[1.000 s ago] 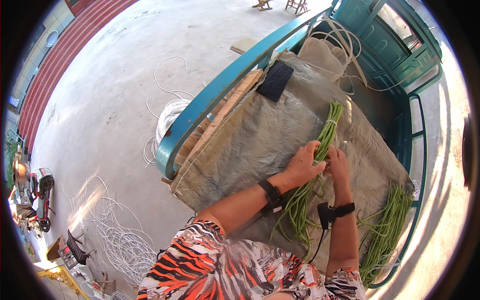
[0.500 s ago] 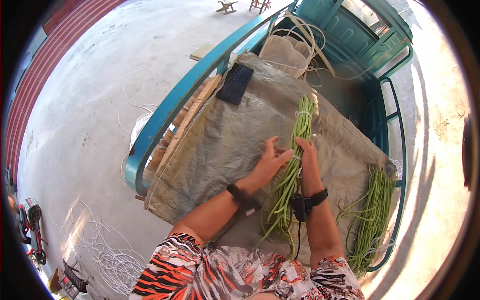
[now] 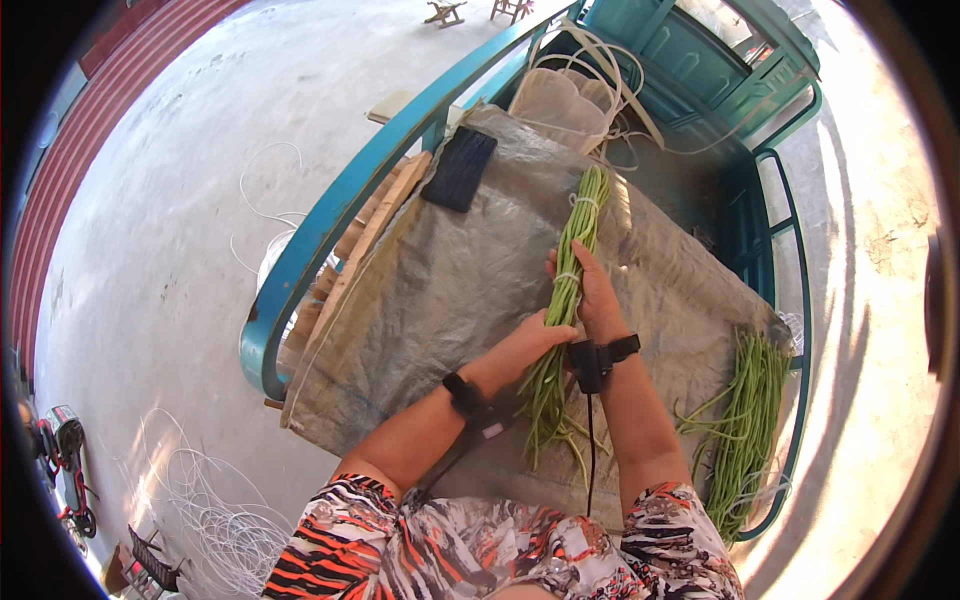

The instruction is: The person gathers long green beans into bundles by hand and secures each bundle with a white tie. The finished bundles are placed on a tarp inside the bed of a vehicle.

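Note:
A long bundle of green yard-long beans (image 3: 571, 262) lies lengthwise between my hands, bound by white ties near its far end and around its middle. My left hand (image 3: 540, 340) wraps the lower part from the left, its thumb across the beans. Higher up on the right side, my right hand (image 3: 592, 292) grips the bundle just around the middle tie, with fingers partly hidden behind it. Loose bean ends fan out toward me below my hands. Another pile of yard-long beans (image 3: 748, 430) rests at the right edge of the grey-brown tarp (image 3: 420, 300).
The tarp covers a surface in a teal cart bed with a left rail (image 3: 330, 220). A dark flat object (image 3: 460, 168) lies at the tarp's far left. Beyond stands a translucent plastic container (image 3: 562, 105) with white strapping. Tangled white strapping (image 3: 225, 510) lies on the floor at left.
My left hand has moved down from beside the middle tie and closed around the lower beans. The bundle and my right hand have shifted slightly left and away.

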`<state>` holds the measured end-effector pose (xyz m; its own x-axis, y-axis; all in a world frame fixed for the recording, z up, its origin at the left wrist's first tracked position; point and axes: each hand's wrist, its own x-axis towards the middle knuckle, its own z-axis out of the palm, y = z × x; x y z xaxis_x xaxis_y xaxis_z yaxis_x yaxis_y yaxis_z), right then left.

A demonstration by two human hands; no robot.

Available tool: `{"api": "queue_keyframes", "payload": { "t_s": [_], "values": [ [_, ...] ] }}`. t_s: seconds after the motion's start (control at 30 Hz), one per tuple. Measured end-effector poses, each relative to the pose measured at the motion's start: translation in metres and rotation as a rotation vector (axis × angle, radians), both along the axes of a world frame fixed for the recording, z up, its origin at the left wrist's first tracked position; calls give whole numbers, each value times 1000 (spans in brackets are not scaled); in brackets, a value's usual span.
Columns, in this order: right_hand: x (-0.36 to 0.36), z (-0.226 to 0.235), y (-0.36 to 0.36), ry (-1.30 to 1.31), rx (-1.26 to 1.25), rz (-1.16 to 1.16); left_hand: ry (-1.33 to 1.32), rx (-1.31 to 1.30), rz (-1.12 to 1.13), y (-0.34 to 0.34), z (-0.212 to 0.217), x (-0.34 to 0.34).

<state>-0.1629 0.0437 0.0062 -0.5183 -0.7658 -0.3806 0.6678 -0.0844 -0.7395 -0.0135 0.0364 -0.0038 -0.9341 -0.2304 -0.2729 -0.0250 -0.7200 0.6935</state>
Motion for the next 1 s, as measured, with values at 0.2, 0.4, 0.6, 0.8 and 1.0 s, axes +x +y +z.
{"api": "queue_keyframes", "payload": {
  "t_s": [0.2,0.4,0.6,0.8,1.0],
  "values": [
    [12,25,33,224,147,114,40,14,-5,-1,11,7],
    [40,35,80,591,474,265,-77,-213,42,6,43,8],
    [105,28,121,621,377,100,-178,-169,142,-2,-2,-6],
    [125,47,134,294,299,341,-245,-194,5,-10,8,-13],
    [123,23,133,-389,148,248,-385,-1100,-165,-14,9,-14]
  ]
}}
